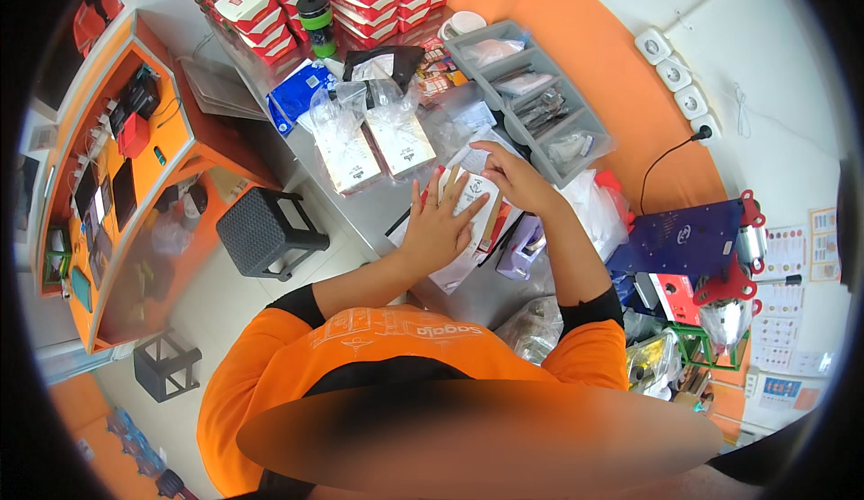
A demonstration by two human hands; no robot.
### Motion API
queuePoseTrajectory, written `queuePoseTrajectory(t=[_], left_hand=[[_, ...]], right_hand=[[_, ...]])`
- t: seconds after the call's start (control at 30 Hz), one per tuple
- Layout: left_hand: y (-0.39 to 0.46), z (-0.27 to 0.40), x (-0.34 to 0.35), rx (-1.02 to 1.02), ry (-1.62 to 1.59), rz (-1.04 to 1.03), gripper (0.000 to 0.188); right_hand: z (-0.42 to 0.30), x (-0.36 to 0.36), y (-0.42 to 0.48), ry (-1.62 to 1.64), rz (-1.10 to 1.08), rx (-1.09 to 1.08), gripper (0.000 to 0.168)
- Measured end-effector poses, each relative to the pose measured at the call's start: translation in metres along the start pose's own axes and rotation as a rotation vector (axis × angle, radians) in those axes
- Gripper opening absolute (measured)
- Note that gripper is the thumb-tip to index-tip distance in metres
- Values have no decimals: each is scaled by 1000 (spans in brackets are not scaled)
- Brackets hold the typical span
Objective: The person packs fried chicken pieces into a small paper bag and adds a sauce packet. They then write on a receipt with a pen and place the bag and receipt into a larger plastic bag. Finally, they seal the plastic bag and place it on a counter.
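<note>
My left hand lies with its fingers spread over a flat white, red and brown printed carton piece. Beside its upper right edge is my right hand, thumb and index finger apart, and whether it touches the carton is unclear. White paper sheets stick out underneath. A purple tape dispenser stands just right of the carton. Beyond my left hand are two white printed packs in clear plastic bags, a left pack and a right pack.
A grey compartment tray holds small bagged items along the orange wall. Red-and-white food boxes are stacked at the back of the steel table, near a black-and-green tumbler. A black stool stands left.
</note>
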State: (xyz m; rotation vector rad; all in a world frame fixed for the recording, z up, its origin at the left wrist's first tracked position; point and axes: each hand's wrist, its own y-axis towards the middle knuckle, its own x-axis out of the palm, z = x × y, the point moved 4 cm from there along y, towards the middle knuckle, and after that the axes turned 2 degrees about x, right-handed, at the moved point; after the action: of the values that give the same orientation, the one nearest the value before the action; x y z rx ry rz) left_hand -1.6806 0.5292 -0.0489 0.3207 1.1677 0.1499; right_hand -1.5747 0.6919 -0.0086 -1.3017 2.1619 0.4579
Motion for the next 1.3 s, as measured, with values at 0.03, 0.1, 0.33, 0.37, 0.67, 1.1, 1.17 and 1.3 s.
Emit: queuePoseTrajectory(t=[0.03, 0.1, 0.33, 0.37, 0.67, 1.1, 1.17, 1.3], left_hand=[[0, -2, 1, -10, 4, -6, 63], [0, -3, 2, -25, 9, -15, 64], [-4, -4, 9, -77, -11, -80, 63], [-5, -4, 10, -91, -15, -99, 63], [-5, -4, 13, -102, -17, -148, 64], [-11, -6, 8, -53, -38, -108, 67], [-9, -6, 8, -40, -57, -106, 67], [-11, -10, 7, -18, -136, -100, 66]], right_hand=[[5, 1, 7, -11, -59, 25, 53], [12, 5, 16, 31, -114, 31, 56], [38, 14, 32, 192, -347, 120, 69], [50, 17, 34, 268, -403, 147, 69], [121, 52, 20, 769, -552, 473, 57], [50, 40, -41, 337, 14, 299, 66], [71, 38, -56, 328, 70, 353, 64], [56, 49, -72, 425, 169, 182, 62]])
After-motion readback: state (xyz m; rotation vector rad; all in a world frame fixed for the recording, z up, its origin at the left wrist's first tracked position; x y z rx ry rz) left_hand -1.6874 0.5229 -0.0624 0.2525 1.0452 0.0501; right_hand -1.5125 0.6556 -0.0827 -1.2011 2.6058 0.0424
